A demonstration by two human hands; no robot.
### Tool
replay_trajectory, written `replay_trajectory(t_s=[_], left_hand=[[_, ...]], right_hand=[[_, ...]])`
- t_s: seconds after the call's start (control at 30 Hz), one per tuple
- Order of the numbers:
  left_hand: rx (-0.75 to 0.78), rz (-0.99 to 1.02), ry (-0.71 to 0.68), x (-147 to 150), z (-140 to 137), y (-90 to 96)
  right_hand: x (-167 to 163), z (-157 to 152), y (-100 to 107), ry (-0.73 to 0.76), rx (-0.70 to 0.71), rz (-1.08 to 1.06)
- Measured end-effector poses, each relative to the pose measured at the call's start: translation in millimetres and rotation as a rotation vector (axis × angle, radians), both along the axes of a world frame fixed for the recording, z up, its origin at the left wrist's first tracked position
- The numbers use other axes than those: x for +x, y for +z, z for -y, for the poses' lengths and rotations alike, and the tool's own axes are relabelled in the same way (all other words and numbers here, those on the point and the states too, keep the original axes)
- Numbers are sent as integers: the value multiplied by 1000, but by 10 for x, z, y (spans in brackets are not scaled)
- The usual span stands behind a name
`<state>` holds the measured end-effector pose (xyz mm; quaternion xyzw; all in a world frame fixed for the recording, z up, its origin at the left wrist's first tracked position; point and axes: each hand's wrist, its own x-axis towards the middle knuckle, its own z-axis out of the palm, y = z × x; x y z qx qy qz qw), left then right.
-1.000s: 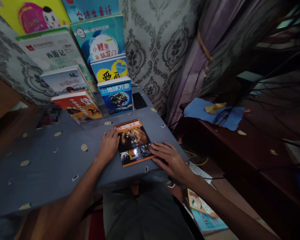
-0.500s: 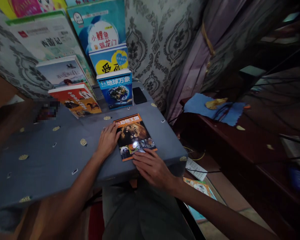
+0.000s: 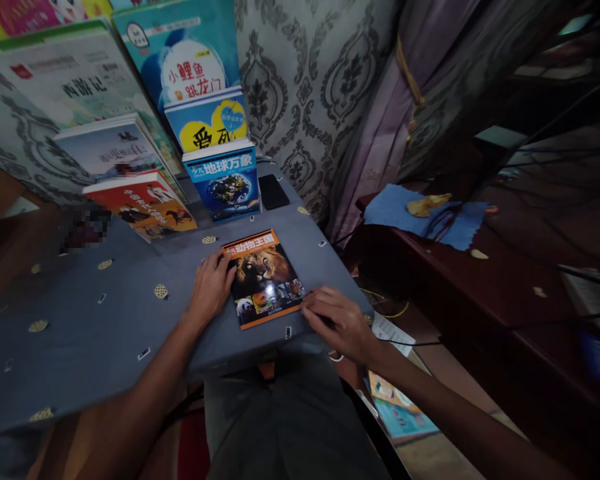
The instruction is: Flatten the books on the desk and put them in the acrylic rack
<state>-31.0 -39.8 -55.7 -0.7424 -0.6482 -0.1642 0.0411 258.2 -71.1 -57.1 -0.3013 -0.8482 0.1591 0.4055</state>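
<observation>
A closed book with a lion on its black and orange cover lies flat on the cloth-covered table. My left hand rests along its left edge, fingers stretched out and the fingertips on the cover's upper left. At the lower right corner of the book is my right hand, its fingers bent and the thumb and fingertips closed together on that corner. Behind the lion book stand a blue book with the earth on it and a red-orange book.
More books, such as a green-topped one and a teal one, stand upright behind. A black phone-like slab lies beside the blue book. Right of the table is a dark red bench with a blue cloth.
My right hand has moved right, from the book's lower edge to its lower right corner, and its fingers have bent. My left hand stays at the left edge. The view has shifted slightly.
</observation>
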Motion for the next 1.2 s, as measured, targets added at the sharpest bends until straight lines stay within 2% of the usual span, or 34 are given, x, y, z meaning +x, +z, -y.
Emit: replay_trajectory(t_s=[0.07, 0.23, 0.3, 0.4, 0.47, 0.53, 0.63, 0.8, 0.93, 1.03, 1.2], left_hand=[[-1, 17, -9, -15, -12, -11], [-27, 37, -56, -89, -102, -12], [-55, 24, -79, -127, -190, 23], [-131, -3, -99, -144, -358, 128], [-167, -43, -95, -97, -434, 220], [-173, -112, -63, 5, -431, 312], [-178, -207, -37, 212, -254, 413], [-177, -263, -68, 494, 154, 465], [-187, -317, -19, 646, 262, 507], [-259, -349, 20, 746, 258, 562], [-320, -404, 16, 842, 243, 592]], right_hand=[[-33, -149, 25, 0, -61, 23], [-228, -469, 83, -131, -155, 123], [-344, -471, 114, -113, -273, 94], [-510, -351, 133, 14, -557, -47], [-581, -266, 128, 94, -665, -126], [-601, -242, 122, 80, -627, -140], [-552, -378, 117, -36, -511, -116], [-514, -911, 43, -154, -432, -172], [-612, -1247, -64, -156, -456, -243], [-635, -1318, -127, -161, -483, -306], [-550, -1258, -144, -128, -485, -322]])
